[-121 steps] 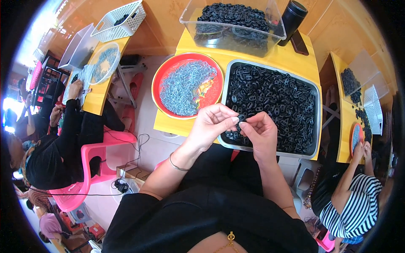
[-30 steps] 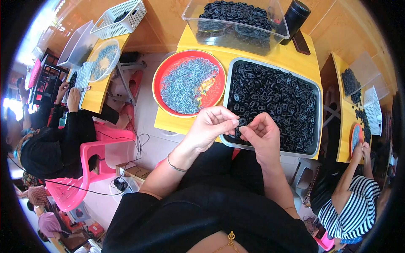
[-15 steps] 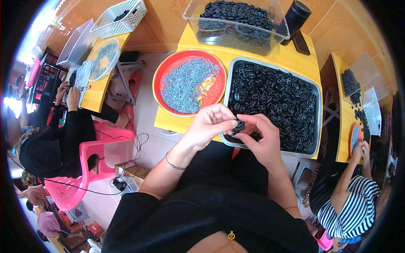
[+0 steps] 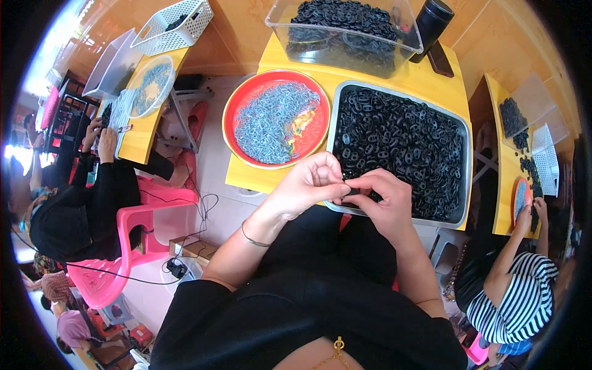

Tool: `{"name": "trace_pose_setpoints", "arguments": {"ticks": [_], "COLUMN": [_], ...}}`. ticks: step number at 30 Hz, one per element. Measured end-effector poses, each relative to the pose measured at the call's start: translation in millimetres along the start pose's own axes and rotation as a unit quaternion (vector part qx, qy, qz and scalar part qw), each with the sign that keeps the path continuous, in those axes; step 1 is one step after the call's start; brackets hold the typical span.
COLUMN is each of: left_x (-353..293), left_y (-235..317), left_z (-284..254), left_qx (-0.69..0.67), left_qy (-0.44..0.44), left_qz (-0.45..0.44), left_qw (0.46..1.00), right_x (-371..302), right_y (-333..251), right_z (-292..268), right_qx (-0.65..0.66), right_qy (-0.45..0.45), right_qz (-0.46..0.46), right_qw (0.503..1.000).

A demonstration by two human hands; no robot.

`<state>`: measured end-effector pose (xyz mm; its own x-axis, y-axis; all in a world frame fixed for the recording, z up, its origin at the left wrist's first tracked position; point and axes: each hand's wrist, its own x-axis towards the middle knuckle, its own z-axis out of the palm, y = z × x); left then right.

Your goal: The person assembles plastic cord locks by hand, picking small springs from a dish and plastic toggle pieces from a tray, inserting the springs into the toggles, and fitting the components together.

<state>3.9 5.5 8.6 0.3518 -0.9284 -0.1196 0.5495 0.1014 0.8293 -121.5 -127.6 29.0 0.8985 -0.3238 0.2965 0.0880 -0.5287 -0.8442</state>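
Note:
Over the near left corner of a metal tray (image 4: 333, 132), my two hands meet fingertip to fingertip. My left hand (image 4: 311, 184), with a bangle on its wrist, is closed in a pinch. Opposite it, my right hand (image 4: 387, 200) pinches too, thumb against forefinger. Between them is a small black plastic piece (image 4: 353, 191), mostly covered by the fingers. Many black oval pieces with two holes (image 4: 401, 145) fill the tray. Left of it, a round red tray (image 4: 316, 132) holds a heap of small silvery wire pieces (image 4: 268, 120).
Behind the trays stands a clear bin (image 4: 345, 52) of black pieces, beside a black cylindrical container (image 4: 433, 28) and a dark phone-like slab (image 4: 440, 60). Co-workers sit at yellow tables on both sides. A pink chair (image 4: 126, 240) and loose cables (image 4: 200, 222) are at lower left.
My right fingers have shifted left and closed in on my left fingertips, hiding more of the black piece. The co-worker at right has moved their hands slightly apart.

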Motion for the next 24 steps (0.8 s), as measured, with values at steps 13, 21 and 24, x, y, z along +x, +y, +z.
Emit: {"name": "trace_pose_setpoints", "arguments": {"ticks": [13, 21, 24], "left_x": [18, 90, 141], "left_y": [5, 82, 133], "left_z": [-2, -8, -24], "left_qx": [0.041, 0.291, 0.337], "left_qy": [-0.018, 0.072, 0.110], "left_qz": [-0.014, 0.145, 0.309], "left_qw": [0.999, 0.943, 0.883], "right_x": [9, 0, -3], "right_y": [11, 34, 35], "right_z": [-8, -15, -16], "right_qx": [0.031, 0.158, 0.152], "right_qy": [-0.014, 0.081, 0.087], "right_qz": [0.007, 0.102, 0.105], "right_qw": [0.999, 0.979, 0.979]}}
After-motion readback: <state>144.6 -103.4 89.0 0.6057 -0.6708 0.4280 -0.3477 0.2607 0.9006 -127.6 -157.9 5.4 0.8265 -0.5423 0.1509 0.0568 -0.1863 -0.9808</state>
